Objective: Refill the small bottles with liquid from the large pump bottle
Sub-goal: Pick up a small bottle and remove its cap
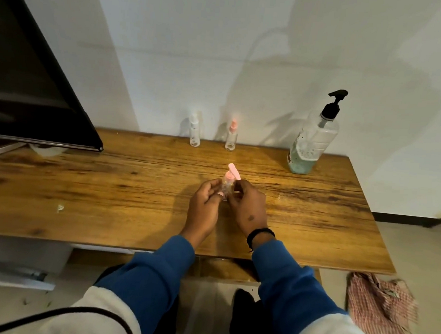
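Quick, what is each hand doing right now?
Left hand: fingers curled round the small clear bottle with the pink pump top.
Right hand: pinching the same bottle near its top.

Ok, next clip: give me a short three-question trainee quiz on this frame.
1. True or false: the pump bottle lies on its side.
2. How many small bottles stand by the wall? A) one B) two C) three
3. What do the left hand and right hand hold?

Key:
1. False; it stands upright, far right on the table.
2. B: a white-top bottle and a pink-top bottle.
3. A small bottle with a pink pump, between both hands.
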`<state>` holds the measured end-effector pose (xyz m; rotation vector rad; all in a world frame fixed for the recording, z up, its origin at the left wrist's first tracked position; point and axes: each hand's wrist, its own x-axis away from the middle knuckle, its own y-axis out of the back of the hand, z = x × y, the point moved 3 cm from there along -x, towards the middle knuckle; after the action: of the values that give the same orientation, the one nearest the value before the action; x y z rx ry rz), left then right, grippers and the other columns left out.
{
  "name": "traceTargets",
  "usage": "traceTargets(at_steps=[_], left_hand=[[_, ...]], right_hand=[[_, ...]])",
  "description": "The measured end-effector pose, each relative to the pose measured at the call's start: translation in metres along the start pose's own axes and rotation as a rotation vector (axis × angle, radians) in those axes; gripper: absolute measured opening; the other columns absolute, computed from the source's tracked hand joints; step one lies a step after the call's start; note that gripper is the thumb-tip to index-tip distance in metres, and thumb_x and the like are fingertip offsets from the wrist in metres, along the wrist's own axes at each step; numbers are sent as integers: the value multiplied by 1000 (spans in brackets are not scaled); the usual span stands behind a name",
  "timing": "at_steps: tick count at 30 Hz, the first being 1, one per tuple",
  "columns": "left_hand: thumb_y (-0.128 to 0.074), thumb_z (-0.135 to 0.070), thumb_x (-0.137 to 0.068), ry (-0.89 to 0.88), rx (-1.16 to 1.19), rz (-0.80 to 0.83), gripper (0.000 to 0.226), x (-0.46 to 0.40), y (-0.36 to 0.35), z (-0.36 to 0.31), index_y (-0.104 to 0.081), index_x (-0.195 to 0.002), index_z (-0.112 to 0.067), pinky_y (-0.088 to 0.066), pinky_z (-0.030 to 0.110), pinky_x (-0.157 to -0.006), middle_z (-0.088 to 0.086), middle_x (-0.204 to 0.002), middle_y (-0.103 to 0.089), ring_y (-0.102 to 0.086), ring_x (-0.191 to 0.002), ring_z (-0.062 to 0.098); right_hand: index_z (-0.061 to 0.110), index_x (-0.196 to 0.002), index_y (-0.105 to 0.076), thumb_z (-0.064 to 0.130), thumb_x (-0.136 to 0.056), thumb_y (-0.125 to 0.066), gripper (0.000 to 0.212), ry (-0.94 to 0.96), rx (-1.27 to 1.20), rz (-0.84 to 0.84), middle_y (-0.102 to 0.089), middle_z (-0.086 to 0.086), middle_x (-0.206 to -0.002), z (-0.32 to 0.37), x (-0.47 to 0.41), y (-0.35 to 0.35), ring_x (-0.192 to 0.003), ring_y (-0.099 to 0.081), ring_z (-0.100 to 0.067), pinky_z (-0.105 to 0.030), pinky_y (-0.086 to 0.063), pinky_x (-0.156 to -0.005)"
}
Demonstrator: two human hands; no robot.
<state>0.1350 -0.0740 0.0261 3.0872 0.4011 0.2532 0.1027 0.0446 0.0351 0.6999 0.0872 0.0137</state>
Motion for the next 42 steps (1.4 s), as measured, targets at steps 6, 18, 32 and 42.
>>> traceTargets(at_steps=[6,18,32,42], left_hand=[[-52,-2,-98,0,-10,0,36,0,1,0,-57,-133,-11,-50,43,-104,2,-125,-66,-62,-118,14],[-51,-11,-102,-59,-106,-62,38,12,11,-4,-50,-139,-18,-46,28,-102,3,-138,-58,-55,-125,13],[-52,-29,-98,-412,-92,256,50,76,-95,-70,-40,-147,-28,-39,35,-114,-14,-148,-48,-42,-138,1],[-55,-35,-101,-86,51,207,58,-43,-177,-36,-33,-154,-26,-36,25,-107,-5,-155,-39,-39,-137,6]], right_hand=[[13,-119,-63,13,-88,-70,32,9,1,7,-70,-1,-109,-1,-1,0,-86,-62,-5,-17,-53,-79],[14,-130,-58,18,-87,-70,45,-45,65,59,-67,-5,-117,-6,4,9,-102,-65,-18,-36,-56,-90],[17,-123,-62,17,-92,-62,31,-20,-46,-157,-70,3,-104,-32,6,100,-94,-65,-11,-29,-56,-80],[18,-139,-44,45,-85,-69,66,-171,-100,-447,-53,0,-134,-105,-59,132,-121,-53,-18,-41,-50,-98]])
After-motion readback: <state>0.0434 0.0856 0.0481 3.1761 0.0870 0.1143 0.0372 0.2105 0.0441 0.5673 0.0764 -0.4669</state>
